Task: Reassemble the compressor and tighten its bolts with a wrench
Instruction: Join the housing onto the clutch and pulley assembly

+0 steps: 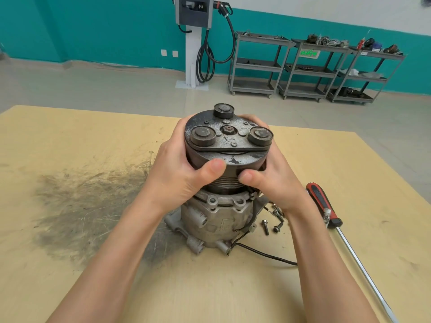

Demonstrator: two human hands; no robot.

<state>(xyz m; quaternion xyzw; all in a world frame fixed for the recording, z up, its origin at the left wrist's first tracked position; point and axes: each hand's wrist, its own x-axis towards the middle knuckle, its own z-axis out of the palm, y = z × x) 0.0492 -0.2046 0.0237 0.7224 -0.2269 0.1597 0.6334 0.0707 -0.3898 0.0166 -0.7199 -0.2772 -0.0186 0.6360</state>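
Note:
The compressor stands upright on the wooden table. Its grey cast body (217, 220) is at the bottom and the dark pulley and clutch assembly (227, 141) sits on top, with three round dampers and a centre nut facing up. My left hand (179, 173) grips the pulley from the left, thumb on its front rim. My right hand (272, 180) grips it from the right, thumb against the grooved belt section. Several loose bolts (271, 223) lie on the table just right of the body. No wrench is in view.
A long screwdriver (326, 208) with a red and black handle lies to the right, its shaft running toward the near table edge. A black wire (268, 254) trails from the compressor. A dark grease smear (88, 206) marks the table at left. Metal shelf carts (303, 66) stand by the far wall.

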